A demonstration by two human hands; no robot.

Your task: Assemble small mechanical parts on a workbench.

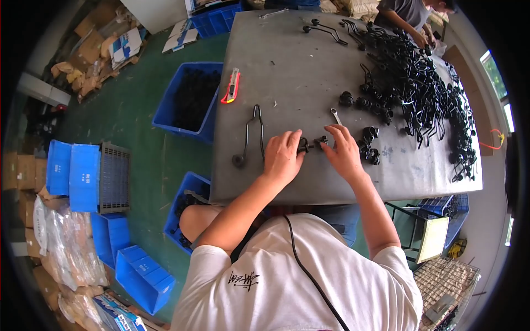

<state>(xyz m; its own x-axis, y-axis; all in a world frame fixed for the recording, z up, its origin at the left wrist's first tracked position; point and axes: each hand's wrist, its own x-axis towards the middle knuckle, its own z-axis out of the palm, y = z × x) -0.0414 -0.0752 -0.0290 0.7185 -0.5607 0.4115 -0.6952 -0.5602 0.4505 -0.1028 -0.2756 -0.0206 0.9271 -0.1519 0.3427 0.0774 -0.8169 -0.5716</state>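
Observation:
My left hand (281, 154) rests on the grey table (292, 77) and pinches a small black part (303, 145) between thumb and fingers. My right hand (343, 151) holds a second small black part (321, 142) right beside it; the two parts almost touch. A bent black wire frame with a wheel (247, 138) lies just left of my left hand. A few black wheels (369, 144) sit just right of my right hand. A small wrench (335, 116) lies beyond my fingers.
A big heap of black wire frames (425, 88) covers the table's right side. A red-and-yellow utility knife (231, 86) lies at the left. Blue bins (190, 99) stand on the green floor. Another person (411, 14) works at the far end.

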